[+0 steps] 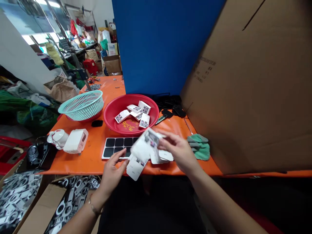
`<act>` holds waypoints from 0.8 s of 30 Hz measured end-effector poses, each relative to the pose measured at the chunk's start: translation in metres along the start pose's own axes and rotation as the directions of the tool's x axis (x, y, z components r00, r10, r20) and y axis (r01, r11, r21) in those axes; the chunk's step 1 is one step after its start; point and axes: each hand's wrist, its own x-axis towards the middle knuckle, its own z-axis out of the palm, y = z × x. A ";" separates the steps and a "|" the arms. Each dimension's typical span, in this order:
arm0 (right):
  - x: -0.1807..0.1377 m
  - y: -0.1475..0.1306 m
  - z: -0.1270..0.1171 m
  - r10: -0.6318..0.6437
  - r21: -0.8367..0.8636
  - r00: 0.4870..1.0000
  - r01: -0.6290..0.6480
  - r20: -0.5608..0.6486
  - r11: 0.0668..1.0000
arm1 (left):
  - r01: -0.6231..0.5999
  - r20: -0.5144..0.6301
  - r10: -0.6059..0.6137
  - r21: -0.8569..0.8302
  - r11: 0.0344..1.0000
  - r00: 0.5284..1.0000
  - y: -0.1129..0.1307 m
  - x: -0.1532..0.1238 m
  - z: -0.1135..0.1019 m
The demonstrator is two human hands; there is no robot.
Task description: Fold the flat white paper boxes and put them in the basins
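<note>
My right hand [179,151] grips a flat white printed carton [143,146] by its right edge, fingers above and thumb hidden; the carton is slightly blurred. Below it, a second flat white carton [135,167] lies at an angle over the table's front edge. My left hand [114,170] is beside that lower carton, thumb and index finger apart, the thumb tip at its left corner. Whether the thumb presses on it is unclear. Under my right hand sits a stack of flat white cartons [162,157]. Behind, a red basin [113,105] holds several small white printed boxes [144,120].
A white sheet of black rounded squares [109,148] lies left of the cartons. Further left are a turquoise basket [83,105] and a white box-shaped thing [76,141]. A green cloth [201,148] lies right, by a tall cardboard sheet [253,97]. A blue panel [165,45] stands behind.
</note>
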 end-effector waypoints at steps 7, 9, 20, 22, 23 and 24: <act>0.023 0.047 0.048 0.038 -0.574 0.993 0.031 0.108 0.818 | -0.376 0.253 0.282 0.524 0.764 0.925 -0.067 -0.004 0.041; 0.011 0.066 0.059 0.065 -0.673 0.993 0.016 0.094 0.739 | -0.386 0.251 0.294 0.543 0.746 0.922 -0.075 -0.008 0.047; 0.021 0.066 0.065 0.112 -0.839 0.984 0.057 0.139 0.541 | -0.268 0.107 0.247 0.438 0.858 0.963 -0.087 -0.014 0.050; 0.021 0.068 0.064 0.097 -0.851 0.988 0.054 0.123 0.523 | -0.201 0.048 0.198 0.379 0.903 0.979 -0.082 -0.009 0.049; 0.022 0.070 0.064 0.093 -0.855 0.989 0.051 0.115 0.516 | -0.136 0.011 0.141 0.339 0.931 0.990 -0.078 -0.005 0.048; 0.024 0.071 0.064 0.092 -0.858 0.990 0.048 0.110 0.511 | -0.050 -0.025 0.060 0.294 0.955 0.998 -0.074 0.000 0.046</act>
